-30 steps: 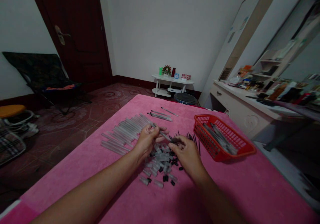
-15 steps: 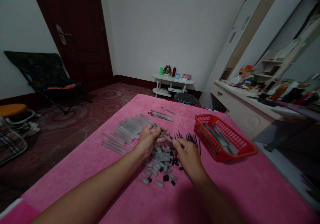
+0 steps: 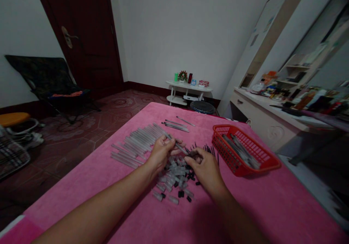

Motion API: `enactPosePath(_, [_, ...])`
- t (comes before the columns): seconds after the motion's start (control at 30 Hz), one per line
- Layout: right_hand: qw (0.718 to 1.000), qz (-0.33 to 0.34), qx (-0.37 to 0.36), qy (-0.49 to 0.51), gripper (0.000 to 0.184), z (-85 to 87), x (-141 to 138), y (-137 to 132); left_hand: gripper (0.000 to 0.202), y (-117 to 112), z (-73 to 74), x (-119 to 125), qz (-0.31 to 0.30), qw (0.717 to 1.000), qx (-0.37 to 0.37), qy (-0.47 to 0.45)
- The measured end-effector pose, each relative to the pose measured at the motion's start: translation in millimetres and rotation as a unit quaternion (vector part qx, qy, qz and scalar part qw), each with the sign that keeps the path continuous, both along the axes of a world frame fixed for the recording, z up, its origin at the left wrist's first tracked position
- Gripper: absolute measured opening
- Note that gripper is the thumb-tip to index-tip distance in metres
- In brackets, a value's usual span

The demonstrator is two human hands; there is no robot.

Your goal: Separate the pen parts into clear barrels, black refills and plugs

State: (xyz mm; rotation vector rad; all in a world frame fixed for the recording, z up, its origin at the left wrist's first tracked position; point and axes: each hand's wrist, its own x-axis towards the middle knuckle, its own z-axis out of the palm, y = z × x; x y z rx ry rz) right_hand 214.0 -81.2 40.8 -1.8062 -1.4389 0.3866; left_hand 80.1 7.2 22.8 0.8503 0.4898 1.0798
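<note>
My left hand [image 3: 163, 150] pinches a slim clear pen [image 3: 181, 149] partway along its barrel, which slants down to the right. My right hand [image 3: 204, 167] is closed at the pen's near end; its fingers hide what exactly they grip there. Left of my hands lies a row of clear pen barrels [image 3: 141, 140]. Beneath and in front of them is a heap of clear pen caps [image 3: 174, 175], mixed with small black plugs [image 3: 181, 194]. Thin dark refills [image 3: 209, 149] lie just beyond my right hand, which partly covers them.
A red plastic basket [image 3: 272, 166] with pens [image 3: 241, 149] in it stands on the right of the pink cloth [image 3: 136, 204]. Several dark-tipped pens [image 3: 176, 126] lie towards the far edge. A dressing table [image 3: 267, 120] stands beyond the basket.
My right hand has shifted slightly left and its fingers have curled more around the pen's near end. The left hand and the pen look almost still.
</note>
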Motion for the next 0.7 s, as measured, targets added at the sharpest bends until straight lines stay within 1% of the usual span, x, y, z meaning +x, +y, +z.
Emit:
enactPosePath(0.2, [0.998,0.046,-0.003,0.029,0.033,-0.8,0.3,-0.2,0.033,-1.4,1.1,-0.4,-0.001,1.0,0.004,0.009])
enactPosePath(0.23, [0.999,0.044,-0.004,0.029,0.032,-1.2,0.5,-0.2,0.033,-1.5,1.2,-0.4,-0.002,1.0,0.004,0.009])
enactPosePath(0.3, [0.999,0.033,0.004,0.039,0.022,-2.5,0.8,0.4,0.033,-1.6,1.1,-0.6,-0.003,1.0,0.004,0.009])
enactPosePath(0.33, [0.998,0.031,0.01,0.056,0.018,-3.3,0.6,1.0,0.032,-1.5,1.0,-0.6,-0.003,1.0,0.004,0.009])
enactPosePath(0.37, [0.996,0.032,0.01,0.081,0.019,-4.1,0.2,1.6,0.032,-1.4,1.0,-0.7,-0.003,1.0,0.005,0.009])
enactPosePath(0.47, [0.981,0.061,-0.032,0.181,0.03,-5.4,-1.9,2.6,0.031,-0.9,1.2,-1.0,-0.007,1.0,0.011,0.01])
enactPosePath(0.53, [0.971,0.078,-0.057,0.22,0.038,-5.0,-2.8,2.5,0.031,-0.9,1.6,-1.1,-0.008,1.0,0.013,0.014])
enactPosePath(0.6, [0.974,0.073,-0.055,0.208,0.037,-3.8,-2.5,1.8,0.034,-1.5,1.8,-1.0,-0.006,1.0,0.011,0.019])
enactPosePath(0.7, [0.987,0.058,-0.033,0.149,0.026,-1.7,0.6,0.5,0.035,-3.2,1.3,-0.7,-0.005,1.0,0.009,0.026])
